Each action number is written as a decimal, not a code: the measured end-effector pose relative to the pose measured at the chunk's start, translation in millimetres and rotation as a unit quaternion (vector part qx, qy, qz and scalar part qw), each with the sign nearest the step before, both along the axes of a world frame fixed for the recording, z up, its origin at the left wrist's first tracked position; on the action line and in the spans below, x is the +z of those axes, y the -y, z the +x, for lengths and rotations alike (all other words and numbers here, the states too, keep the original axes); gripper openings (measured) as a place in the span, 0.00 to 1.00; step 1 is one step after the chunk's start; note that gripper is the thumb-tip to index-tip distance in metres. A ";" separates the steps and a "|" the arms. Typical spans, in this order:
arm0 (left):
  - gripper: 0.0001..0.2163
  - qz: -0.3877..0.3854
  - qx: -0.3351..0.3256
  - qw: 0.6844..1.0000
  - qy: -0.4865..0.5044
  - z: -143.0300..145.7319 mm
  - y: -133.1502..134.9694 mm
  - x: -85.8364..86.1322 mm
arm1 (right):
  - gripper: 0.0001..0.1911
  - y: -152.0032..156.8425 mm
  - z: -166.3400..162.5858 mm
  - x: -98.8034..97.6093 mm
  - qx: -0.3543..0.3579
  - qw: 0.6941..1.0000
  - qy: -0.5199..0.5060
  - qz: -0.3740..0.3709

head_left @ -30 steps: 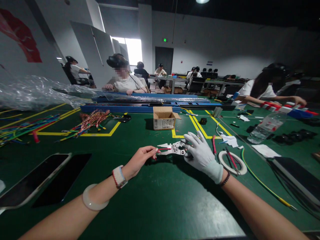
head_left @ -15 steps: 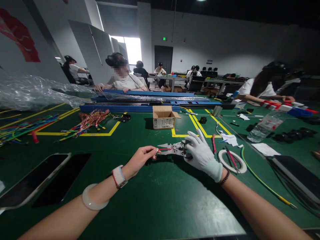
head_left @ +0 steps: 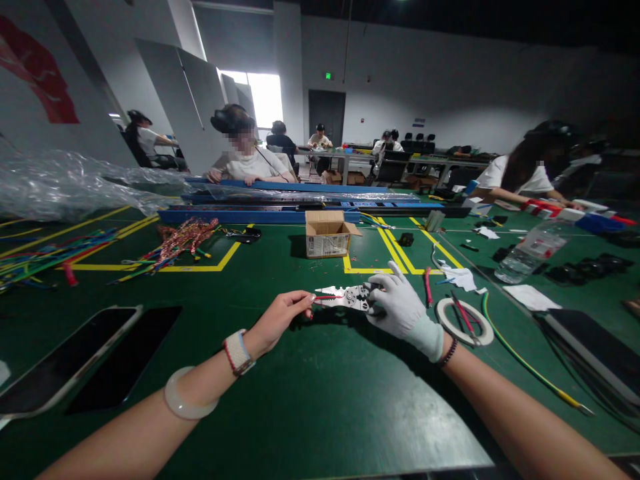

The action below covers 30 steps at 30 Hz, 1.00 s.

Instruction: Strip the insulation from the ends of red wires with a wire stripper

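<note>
My right hand (head_left: 403, 308), in a white glove, is closed round the handles of a silver wire stripper (head_left: 345, 297) whose jaws point left. My bare left hand (head_left: 280, 320) pinches one end of a short red wire (head_left: 323, 298) and holds it into the stripper's jaws. Both hands hover just above the green table (head_left: 320, 400), near its middle. The left wrist carries a watch and a pale bangle.
An open cardboard box (head_left: 327, 233) stands behind the hands. A tape roll (head_left: 464, 323) with red-handled tools, a green-yellow cable (head_left: 525, 363) and a water bottle (head_left: 530, 252) lie right. Two phones (head_left: 75, 363) lie left, coloured wires (head_left: 185, 240) beyond. Other people work at far tables.
The jaws of the stripper have closed somewhat on the red wire and the gloved hand's fingers have tightened. Both hands stay in nearly the same place.
</note>
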<state>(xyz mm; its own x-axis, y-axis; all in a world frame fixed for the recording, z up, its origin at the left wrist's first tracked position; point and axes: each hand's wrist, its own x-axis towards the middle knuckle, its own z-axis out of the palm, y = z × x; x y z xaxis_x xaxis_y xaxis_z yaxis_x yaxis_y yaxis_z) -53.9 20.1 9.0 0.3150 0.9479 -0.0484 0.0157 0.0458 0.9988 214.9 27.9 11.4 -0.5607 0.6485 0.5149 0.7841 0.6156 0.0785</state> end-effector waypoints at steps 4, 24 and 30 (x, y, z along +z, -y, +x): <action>0.15 0.009 -0.004 1.000 0.000 0.3 0.3 1.5 | 0.06 -0.5 0.1 -1.2 0.004 1.000 0.005 0.006; 0.14 0.014 -0.005 1.000 -0.006 0.1 0.3 -0.6 | 0.06 0.9 1.8 8.6 -0.007 0.998 0.054 0.028; 0.15 -0.010 -0.005 1.000 0.003 -1.3 -0.7 -3.1 | 0.05 -1.0 1.6 6.5 -0.003 0.998 0.061 0.024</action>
<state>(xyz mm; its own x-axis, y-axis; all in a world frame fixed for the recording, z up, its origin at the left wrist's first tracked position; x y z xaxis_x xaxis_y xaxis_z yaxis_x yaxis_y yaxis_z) -55.1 20.8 5.9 0.3240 0.9438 -0.0654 0.0107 0.0655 0.9978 216.4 28.9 17.9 -0.6171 0.6287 0.4731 0.7709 0.6036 0.2034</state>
